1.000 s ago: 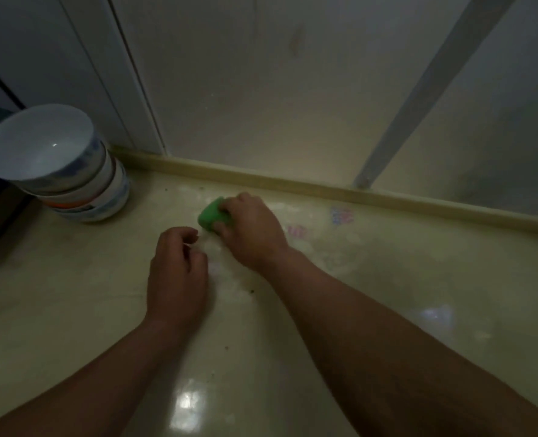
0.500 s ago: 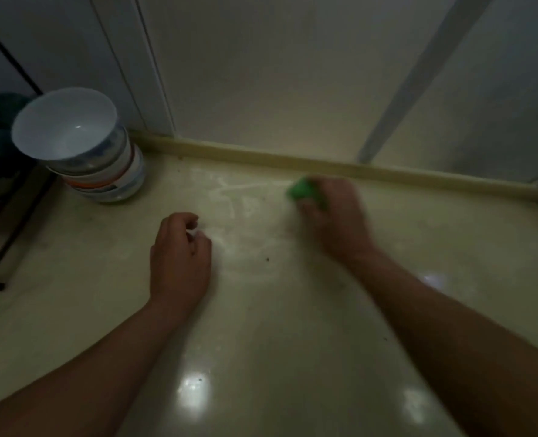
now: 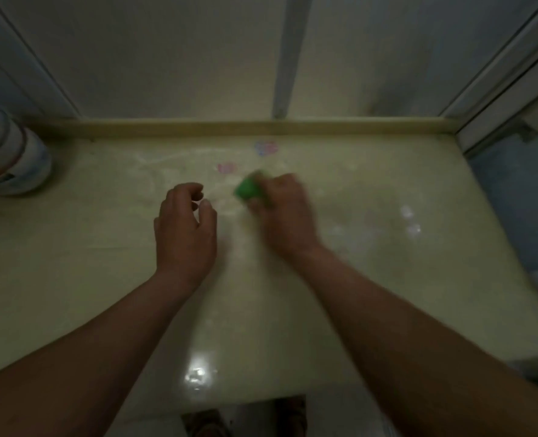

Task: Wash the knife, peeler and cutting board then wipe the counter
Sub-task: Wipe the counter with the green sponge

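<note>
We press a green sponge (image 3: 248, 189) onto the worktop (image 3: 371, 279) with our right hand (image 3: 281, 212), fingers clamped over it so only its left end pokes out past the fingertips; motion blur hides which way its long axis runs. Just left of it our left hand (image 3: 184, 230) rests on the worktop, fingers loosely curled and holding nothing. Far left of that hand stands a stack of bowls (image 3: 9, 159).

On the pale counter (image 3: 387, 279), the blurred right hand (image 3: 285, 212) grips a green sponge (image 3: 247, 189) at its 10 o'clock, the left hand (image 3: 184, 231) resting loosely curled beside it, stacked bowls (image 3: 12, 159) at far 9 o'clock.
</note>
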The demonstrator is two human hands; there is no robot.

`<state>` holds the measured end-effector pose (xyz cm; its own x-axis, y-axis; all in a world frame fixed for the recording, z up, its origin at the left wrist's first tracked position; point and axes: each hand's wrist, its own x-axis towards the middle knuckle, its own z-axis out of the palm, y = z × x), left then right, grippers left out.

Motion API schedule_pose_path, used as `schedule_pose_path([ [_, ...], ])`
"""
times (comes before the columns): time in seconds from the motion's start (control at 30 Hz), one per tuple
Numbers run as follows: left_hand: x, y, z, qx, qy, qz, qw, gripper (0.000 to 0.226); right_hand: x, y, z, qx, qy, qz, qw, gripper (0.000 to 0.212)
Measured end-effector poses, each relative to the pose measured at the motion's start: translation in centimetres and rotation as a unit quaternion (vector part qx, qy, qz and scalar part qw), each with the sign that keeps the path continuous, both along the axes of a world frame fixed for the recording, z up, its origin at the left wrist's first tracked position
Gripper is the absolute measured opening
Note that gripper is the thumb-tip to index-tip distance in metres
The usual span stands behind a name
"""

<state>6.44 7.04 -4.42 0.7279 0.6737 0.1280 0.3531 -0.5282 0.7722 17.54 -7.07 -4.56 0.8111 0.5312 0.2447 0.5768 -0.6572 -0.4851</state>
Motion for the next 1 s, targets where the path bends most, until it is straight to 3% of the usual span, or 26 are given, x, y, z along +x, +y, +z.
schedule_pose_path([
  [0.1, 0.9, -4.6, -0.3, 0.002, 0.024, -0.05, 0.998, 0.04, 6.3, -16.3, 0.6, -0.075, -0.019, -0.177, 0.981, 0.051],
  [0.2, 0.8, -8.5, -1.2, 0.038, 0.083, -0.105, 0.99, 0.042, 4.5, -25.6, -1.0, -0.151, 0.017, -0.293, 0.944, 0.052],
  [0.27, 0.5, -10.4, -1.6, 0.061, 0.112, -0.112, 0.985, 0.04, -0.7, -22.2, -3.0, -0.162, -0.009, -0.251, 0.954, 0.04],
  [0.37, 0.2, -12.7, -2.1, 0.079, 0.124, -0.103, 0.984, 0.037, -9.7, -14.3, -2.7, -0.133, -0.021, -0.005, 0.991, 0.032],
  [0.43, 0.4, -13.3, -2.3, 0.09, 0.127, -0.099, 0.983, 0.038, -10.6, -15.8, -2.2, -0.106, -0.008, 0.064, 0.992, 0.035],
  [0.53, 1.2, -13.9, -2.8, 0.086, 0.13, -0.084, 0.984, 0.039, -5.0, -28.6, -2.6, -0.108, -0.002, -0.076, 0.991, 0.04],
  [0.67, 1.5, -15.2, -3.0, 0.095, 0.126, -0.067, 0.985, 0.034, 0.0, -44.4, -2.4, -0.152, -0.008, -0.298, 0.942, 0.058],
  [0.77, 1.1, -15.7, -2.7, 0.104, 0.133, -0.065, 0.983, 0.037, -2.4, -38.5, -3.8, -0.171, -0.023, -0.306, 0.936, 0.051],
  [0.9, -0.9, -14.1, -1.5, 0.117, 0.136, -0.044, 0.983, 0.035, -9.5, -19.7, -3.7, -0.088, -0.032, -0.089, 0.992, 0.045],
  [1.0, -3.2, -11.2, -0.6, 0.132, 0.153, -0.019, 0.979, 0.033, -11.1, -10.8, -2.7, -0.067, -0.008, 0.034, 0.997, 0.045],
])
